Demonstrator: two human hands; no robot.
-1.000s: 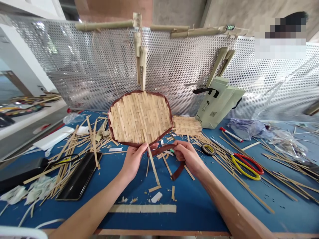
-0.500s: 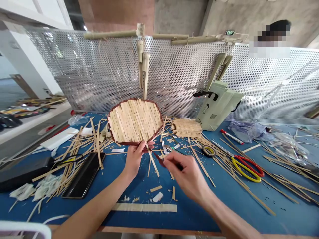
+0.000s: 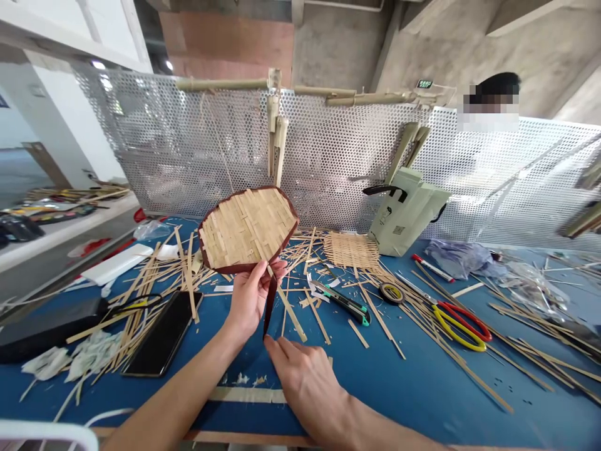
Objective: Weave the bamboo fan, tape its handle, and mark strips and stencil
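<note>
A woven bamboo fan with a dark brown ribbon edging is held up over the table by my left hand. The thumb and fingers are closed at its lower edge, where a pale bamboo strip sticks out downward to the right. From that spot a dark brown ribbon runs down, stretched fairly straight. My right hand pinches the ribbon's lower end between thumb and forefinger, close to the table's front. Part of the strip behind the left fingers is hidden.
A green and black box cutter, a tape roll and red-yellow scissors lie to the right. At left rests a black phone among bamboo strips. Behind stand a woven mat, a paper bag and a perforated metal screen.
My right hand has moved down and left with the ribbon, which now hangs downward instead of to the right. The fan has tilted slightly, and the box cutter has come into full view.
</note>
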